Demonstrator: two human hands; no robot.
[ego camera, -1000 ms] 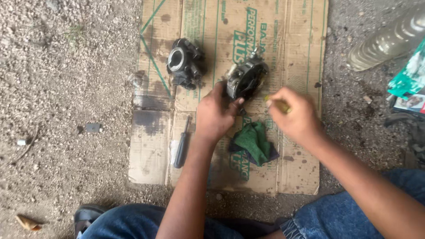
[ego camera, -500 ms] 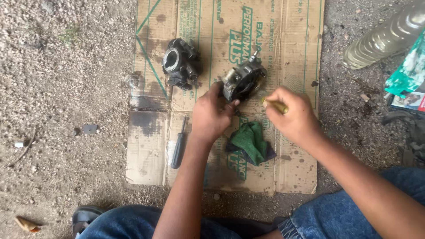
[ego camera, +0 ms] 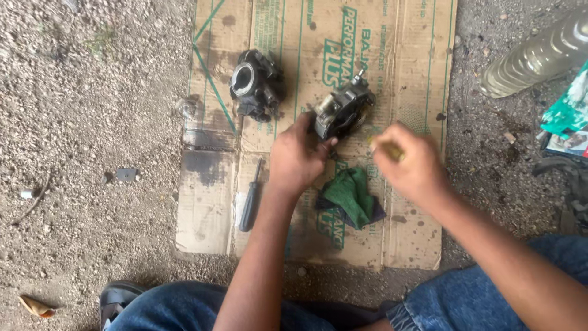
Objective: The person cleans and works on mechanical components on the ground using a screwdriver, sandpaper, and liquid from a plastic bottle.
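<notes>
The left hand [ego camera: 298,160] gripped a dark engine part [ego camera: 343,111] on cardboard [ego camera: 416,61]; the right hand [ego camera: 409,164] clenched a small yellowish tool [ego camera: 384,147], seemingly mid-cleaning; steady aim needed next

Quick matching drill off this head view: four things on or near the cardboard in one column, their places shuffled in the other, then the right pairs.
Things:
1. metal part
2. second metal part
3. screwdriver
4. green cloth

Places:
A. lies on the cardboard between the two wrists
B. gripped at its lower edge by the left hand
C. lies on the cardboard, left of the left forearm
D. sits alone toward the cardboard's upper left, no hand on it

Pairs: 1-B, 2-D, 3-C, 4-A
</notes>
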